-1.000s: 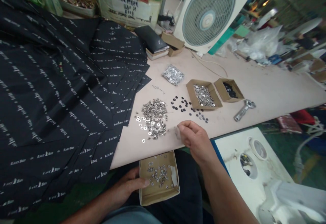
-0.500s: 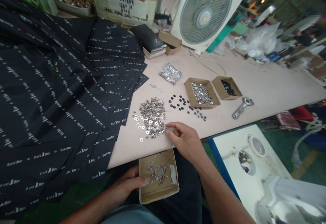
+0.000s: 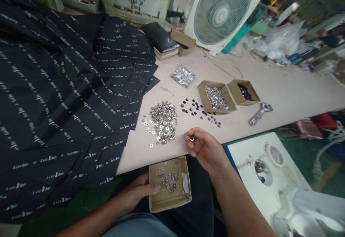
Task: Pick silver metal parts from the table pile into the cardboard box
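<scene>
Pinching metal disc (image 3: 192,139) in right grip (image 3: 205,147), left grip (image 3: 140,189) clamped on box (image 3: 167,205), near "EAST BOY" cloth (image 3: 72,122)

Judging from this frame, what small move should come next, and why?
Probably carry the small round silver metal piece over and drop it into the shallow brown cardboard box: the right hand pinches that piece near the box's far right corner, while the left hand holds the box open side up, with loose small silver metal pieces lying inside.
</scene>
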Available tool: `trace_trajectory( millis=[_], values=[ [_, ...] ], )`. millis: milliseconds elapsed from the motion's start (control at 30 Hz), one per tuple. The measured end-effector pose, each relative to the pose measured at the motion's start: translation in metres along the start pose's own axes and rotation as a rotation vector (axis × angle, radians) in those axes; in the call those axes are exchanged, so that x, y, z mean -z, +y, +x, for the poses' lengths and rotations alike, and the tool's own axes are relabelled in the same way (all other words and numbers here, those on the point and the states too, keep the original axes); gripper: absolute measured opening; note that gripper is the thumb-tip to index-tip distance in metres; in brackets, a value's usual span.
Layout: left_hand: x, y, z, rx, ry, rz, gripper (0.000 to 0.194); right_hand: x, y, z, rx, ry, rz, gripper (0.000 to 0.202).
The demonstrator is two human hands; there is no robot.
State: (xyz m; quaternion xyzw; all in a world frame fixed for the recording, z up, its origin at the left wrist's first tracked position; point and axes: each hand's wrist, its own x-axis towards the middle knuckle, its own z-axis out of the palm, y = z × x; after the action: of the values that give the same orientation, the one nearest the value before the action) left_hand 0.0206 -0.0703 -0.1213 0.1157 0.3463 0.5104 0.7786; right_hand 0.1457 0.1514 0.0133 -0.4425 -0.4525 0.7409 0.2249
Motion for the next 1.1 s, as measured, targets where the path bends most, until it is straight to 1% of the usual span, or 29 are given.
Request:
trace_trajectory(
  millis=[33,100,167,233,333,567,633,700,767,867,933,1000,1100],
  values=[
    [0.001,0.000,0.000,0.002,0.003,0.004,0.056,-0.001,0.001,-0.001,0.015,0.000,-0.078,0.021],
    [0.002,0.000,-0.001,-0.001,-0.003,0.008,0.056,-0.003,0.004,-0.002,0.093,0.023,-0.359,0.023],
    [0.002,0.000,-0.002,-0.007,-0.010,0.008,0.056,-0.006,0.008,-0.002,0.203,0.050,-0.693,0.019],
    [0.001,0.001,-0.003,-0.017,-0.012,0.008,0.056,-0.009,0.013,-0.001,0.287,0.074,-0.918,0.014],
    [-0.001,0.003,-0.003,-0.032,-0.012,0.009,0.055,-0.013,0.019,0.000,0.355,0.107,-1.048,0.012],
    [-0.003,0.004,-0.002,-0.012,-0.025,-0.017,0.054,-0.015,0.025,-0.003,0.468,0.128,-1.175,0.011],
    [-0.003,0.004,-0.003,-0.020,-0.028,-0.010,0.053,-0.015,0.023,-0.004,0.444,0.141,-1.120,0.011],
    [-0.002,0.003,-0.003,-0.032,-0.020,0.005,0.053,-0.014,0.018,-0.005,0.359,0.153,-0.951,0.011],
    [-0.001,0.003,-0.002,-0.035,-0.009,0.016,0.053,-0.013,0.012,-0.006,0.235,0.140,-0.640,0.011],
    [-0.001,0.002,-0.001,-0.032,-0.007,0.019,0.055,-0.013,0.006,-0.009,0.064,0.049,-0.114,0.013],
    [-0.002,0.003,0.000,-0.034,-0.019,0.009,0.055,-0.015,0.005,-0.010,-0.005,-0.006,0.106,0.014],
    [-0.003,0.004,-0.001,-0.037,-0.029,0.001,0.057,-0.019,0.005,-0.010,-0.053,-0.035,0.220,0.013],
    [-0.005,0.006,-0.002,-0.036,-0.031,-0.005,0.058,-0.026,0.007,-0.009,-0.092,-0.064,0.273,0.011]
  ],
)
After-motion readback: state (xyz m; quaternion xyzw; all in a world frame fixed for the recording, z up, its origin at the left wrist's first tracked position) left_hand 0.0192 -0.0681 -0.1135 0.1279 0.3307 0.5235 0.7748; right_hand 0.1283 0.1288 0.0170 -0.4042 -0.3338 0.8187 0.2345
